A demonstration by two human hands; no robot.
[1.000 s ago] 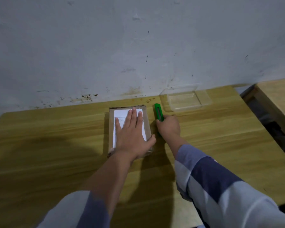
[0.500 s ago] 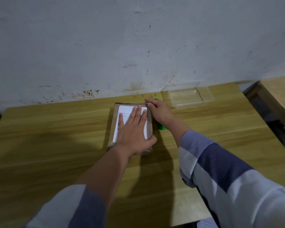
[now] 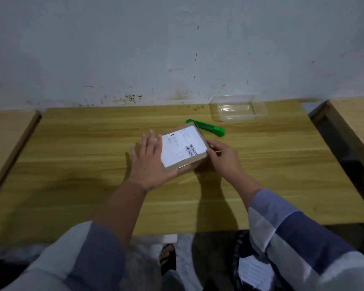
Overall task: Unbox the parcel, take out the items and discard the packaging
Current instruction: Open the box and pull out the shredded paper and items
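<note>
A small brown cardboard parcel (image 3: 189, 164) with a white shipping label on top sits on the wooden table (image 3: 72, 164), turned at an angle. My left hand (image 3: 149, 162) presses against its left side, palm down with fingers spread. On the parcel's right corner rests my right hand (image 3: 223, 156), fingers curled around the edge. A green utility knife (image 3: 210, 128) lies on the table just behind the parcel, touched by neither hand.
A clear plastic container (image 3: 237, 111) stands at the back right near the wall. Other wooden tables flank this one at left (image 3: 6, 131) and right (image 3: 353, 114). Below the front edge I see a sandalled foot (image 3: 166, 257) and white packaging on the floor.
The parcel has been rotated from lying straight to an angle. My right hand let go of the green knife and moved onto the parcel's right side. The camera pulled back.
</note>
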